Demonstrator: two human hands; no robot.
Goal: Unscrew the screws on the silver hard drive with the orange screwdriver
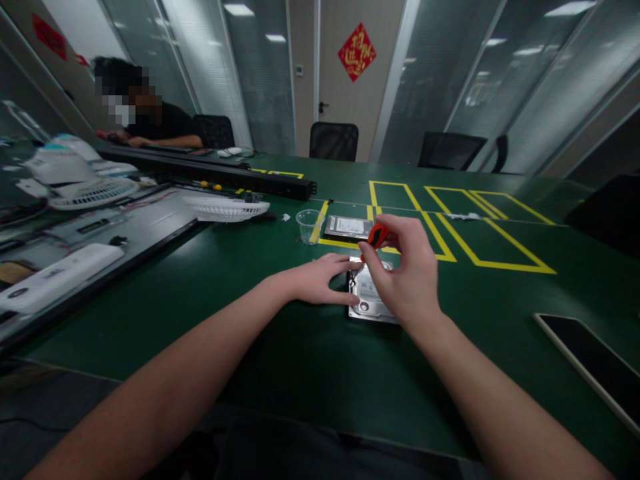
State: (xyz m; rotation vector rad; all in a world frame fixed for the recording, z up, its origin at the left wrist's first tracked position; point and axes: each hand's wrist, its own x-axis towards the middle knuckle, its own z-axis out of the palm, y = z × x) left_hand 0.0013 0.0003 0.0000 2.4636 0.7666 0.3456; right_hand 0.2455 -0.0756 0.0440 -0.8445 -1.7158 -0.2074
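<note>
A silver hard drive (367, 288) lies flat on the green table in front of me. My left hand (324, 279) steadies it at the left edge, thumb and forefinger apart and resting on its metal top. Over the drive, my right hand (407, 267) pinches the red and black handle of a screwdriver (379, 235). The screwdriver tilts, its shaft pointing down at the left part of the drive near my left fingers. Whether the tip sits in a screw is too small to tell. My right hand covers the right side of the drive.
A second hard drive (349, 228) and a clear plastic cup (309, 227) stand just beyond. Yellow tape rectangles (515, 267) mark the table. A phone or tablet (593, 363) lies at the right. Fan parts (225, 208) and a metal panel (150, 217) fill the left, where another person (165, 127) sits.
</note>
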